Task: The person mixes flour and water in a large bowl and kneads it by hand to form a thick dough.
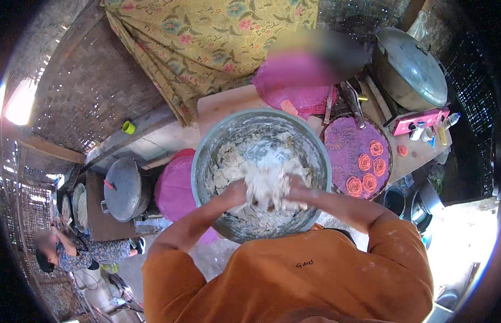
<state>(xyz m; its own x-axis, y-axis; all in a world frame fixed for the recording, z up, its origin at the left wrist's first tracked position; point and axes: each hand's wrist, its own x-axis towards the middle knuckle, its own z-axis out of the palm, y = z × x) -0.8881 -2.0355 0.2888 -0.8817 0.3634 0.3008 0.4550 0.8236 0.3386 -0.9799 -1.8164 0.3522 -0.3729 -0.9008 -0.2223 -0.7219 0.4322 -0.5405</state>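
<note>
A wide grey basin (199, 202) in front of me holds a crumbly, off-white dough (227, 166) with loose white flour (269, 156) over its middle. Both my hands are down in this mixture, side by side, arms bent inward over the near rim. Only the back of my left hand (238, 192) shows clearly, its fingers lost in the pale mass. My right hand (296, 192) is likewise sunk in, opposite the left. Motion blur and flour smear the space between them, so the fingers of neither hand can be made out.
Right of the basin, a round purple tray (345, 142) carries several orange coiled pieces (367, 164). A large lidded pot (412, 67) stands far right, another lidded pot (125, 188) left. Purple cloth-like covers (175, 185) flank the basin. A person (91, 253) is at far left.
</note>
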